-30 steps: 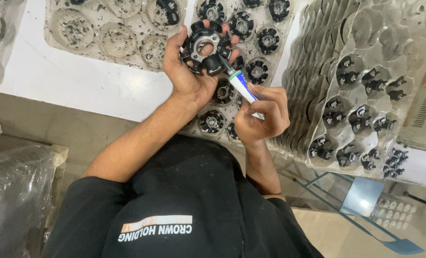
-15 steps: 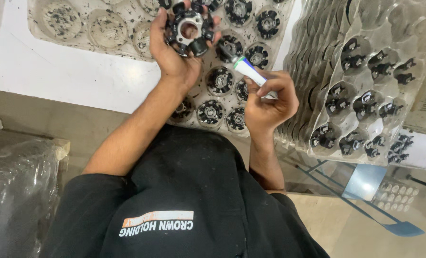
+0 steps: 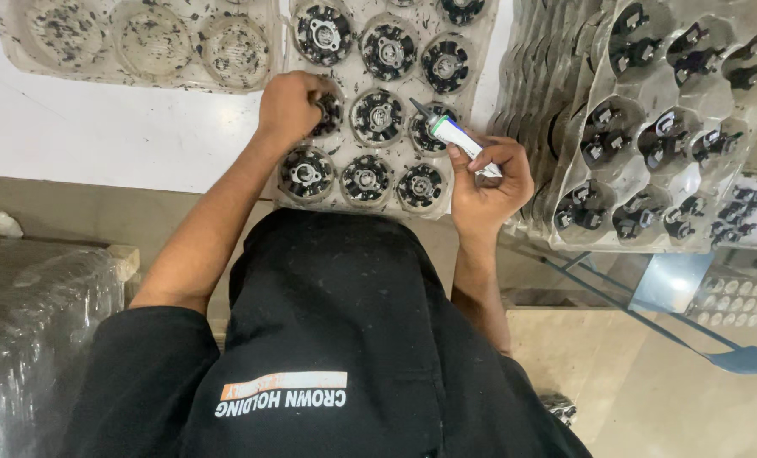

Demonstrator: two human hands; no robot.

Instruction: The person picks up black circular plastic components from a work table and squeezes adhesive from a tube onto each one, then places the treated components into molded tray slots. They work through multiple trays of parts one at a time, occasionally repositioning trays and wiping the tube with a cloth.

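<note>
White desk (image 3: 98,144) carries clear moulded trays of round black parts. Since half a second ago the left hand (image 3: 289,106) has dropped from a raised position to the centre tray (image 3: 480,51), setting a black part (image 3: 329,110) into the pocket at about 9 o'clock of the tray; fingers curled over it, touching. Right hand (image 3: 489,182), at 3 o'clock of that pocket, keeps fingers clamped on a white tube (image 3: 459,140), nozzle pointing toward 10 o'clock. Stacked trays (image 3: 650,127) stand further right.
</note>
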